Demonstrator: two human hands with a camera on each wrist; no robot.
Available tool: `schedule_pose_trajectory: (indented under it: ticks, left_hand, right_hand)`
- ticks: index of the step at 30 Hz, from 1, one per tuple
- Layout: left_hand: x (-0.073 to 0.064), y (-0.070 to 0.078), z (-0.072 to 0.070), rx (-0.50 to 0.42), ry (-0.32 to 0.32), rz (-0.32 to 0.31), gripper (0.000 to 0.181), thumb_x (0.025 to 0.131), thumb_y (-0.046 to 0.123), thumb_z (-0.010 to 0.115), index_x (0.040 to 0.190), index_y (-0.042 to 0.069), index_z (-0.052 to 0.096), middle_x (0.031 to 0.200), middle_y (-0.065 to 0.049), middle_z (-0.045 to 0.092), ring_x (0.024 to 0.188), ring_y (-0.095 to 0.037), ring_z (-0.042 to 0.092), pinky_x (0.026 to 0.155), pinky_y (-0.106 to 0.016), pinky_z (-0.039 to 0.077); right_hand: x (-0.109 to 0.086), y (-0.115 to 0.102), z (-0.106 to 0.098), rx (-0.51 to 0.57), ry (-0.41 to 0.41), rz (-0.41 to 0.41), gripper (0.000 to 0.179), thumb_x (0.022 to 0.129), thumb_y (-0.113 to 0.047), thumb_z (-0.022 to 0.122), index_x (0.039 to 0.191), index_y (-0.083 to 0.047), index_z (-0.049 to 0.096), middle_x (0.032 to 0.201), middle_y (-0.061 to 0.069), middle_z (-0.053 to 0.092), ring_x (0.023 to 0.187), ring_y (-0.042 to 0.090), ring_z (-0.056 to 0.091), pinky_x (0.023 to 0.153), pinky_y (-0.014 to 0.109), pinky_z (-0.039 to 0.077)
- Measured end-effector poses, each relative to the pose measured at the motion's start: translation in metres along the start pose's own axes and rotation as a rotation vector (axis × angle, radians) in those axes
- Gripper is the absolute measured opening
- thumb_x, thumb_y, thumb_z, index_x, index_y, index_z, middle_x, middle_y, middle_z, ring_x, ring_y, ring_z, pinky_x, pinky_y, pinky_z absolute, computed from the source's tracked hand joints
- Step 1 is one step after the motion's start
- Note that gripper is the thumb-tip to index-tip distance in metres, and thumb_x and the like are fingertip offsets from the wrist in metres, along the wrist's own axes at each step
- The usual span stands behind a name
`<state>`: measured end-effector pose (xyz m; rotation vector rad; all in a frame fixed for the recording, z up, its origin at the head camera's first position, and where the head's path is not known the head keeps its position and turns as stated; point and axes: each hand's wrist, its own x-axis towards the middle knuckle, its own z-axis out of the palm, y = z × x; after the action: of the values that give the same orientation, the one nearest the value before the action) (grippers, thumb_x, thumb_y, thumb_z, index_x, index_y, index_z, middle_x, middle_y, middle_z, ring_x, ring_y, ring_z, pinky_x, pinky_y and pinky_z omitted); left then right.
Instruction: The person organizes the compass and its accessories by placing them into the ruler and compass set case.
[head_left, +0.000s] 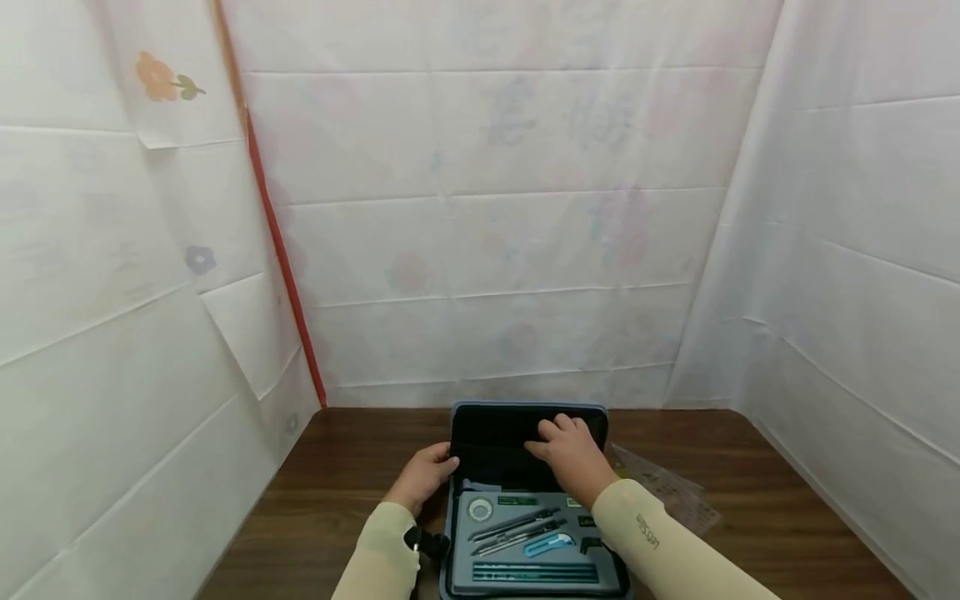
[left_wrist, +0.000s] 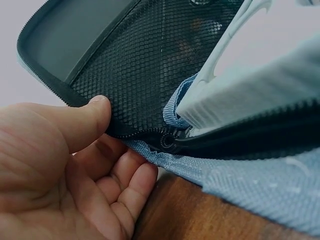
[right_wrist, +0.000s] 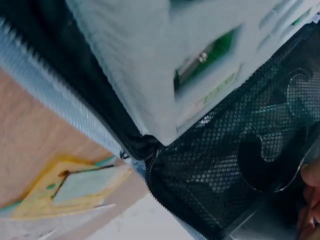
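Note:
A blue zip case (head_left: 447, 542) stands open on the desk, its black lid (head_left: 487, 425) raised at the back. My left hand (head_left: 425, 475) grips the lid's left edge, thumb inside and fingers outside, beside the mesh pocket (left_wrist: 130, 65). At the lid's right side, my right hand (head_left: 573, 458) pinches what looks like a clear plastic template (right_wrist: 260, 217), partly behind the mesh; its full outline is unclear. The grey tray (head_left: 461, 575) holds a tape roll (head_left: 480, 510), mechanical pencils (head_left: 517, 533), a light-blue cutter (head_left: 548, 545), green pencils (head_left: 534, 572) and a sharpener (right_wrist: 205, 57).
Right of the case lie clear plastic sheets or bags (head_left: 675, 492), with a yellow piece (right_wrist: 65, 187) among them. The brown wooden desk (head_left: 360, 450) is enclosed by white cloth walls (head_left: 487, 250) at the back and sides. A black strap device (head_left: 427, 543) sits on my left wrist.

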<state>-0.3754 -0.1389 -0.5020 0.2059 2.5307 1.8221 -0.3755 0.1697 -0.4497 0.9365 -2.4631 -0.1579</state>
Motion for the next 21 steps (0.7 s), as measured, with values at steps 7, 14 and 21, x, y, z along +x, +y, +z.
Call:
schedule_pose_trajectory:
  ticks: [7, 14, 21]
  left_hand:
    - [-0.002, -0.005, 0.005, 0.010, -0.009, -0.007, 0.027, 0.110, 0.018, 0.059, 0.132, 0.006, 0.070, 0.124, -0.010, 0.072, 0.114, -0.023, 0.064, 0.099, -0.048, 0.053]
    - [0.000, -0.001, 0.001, -0.003, -0.024, 0.003, 0.026, 0.110, 0.019, 0.059, 0.130, 0.007, 0.071, 0.124, -0.009, 0.073, 0.116, -0.025, 0.065, 0.102, -0.051, 0.052]
    - [-0.003, -0.003, -0.001, -0.008, -0.035, -0.009, 0.023, 0.110, 0.018, 0.058, 0.125, 0.007, 0.072, 0.120, -0.007, 0.073, 0.110, -0.022, 0.064, 0.099, -0.045, 0.052]
  right_hand:
    - [-0.007, 0.008, 0.007, 0.134, 0.097, 0.009, 0.034, 0.096, -0.002, 0.077, 0.122, -0.024, 0.079, 0.107, -0.007, 0.059, 0.095, 0.012, 0.045, 0.084, 0.031, 0.047]
    - [-0.015, 0.012, 0.001, 0.062, 0.266, 0.017, 0.035, 0.089, -0.008, 0.083, 0.121, -0.019, 0.079, 0.115, 0.004, 0.066, 0.104, 0.024, 0.058, 0.093, 0.046, 0.054]
    - [-0.021, 0.000, 0.004, 0.023, 0.152, 0.123, 0.042, 0.091, -0.017, 0.082, 0.131, -0.021, 0.073, 0.129, 0.009, 0.062, 0.119, 0.032, 0.057, 0.105, 0.055, 0.050]
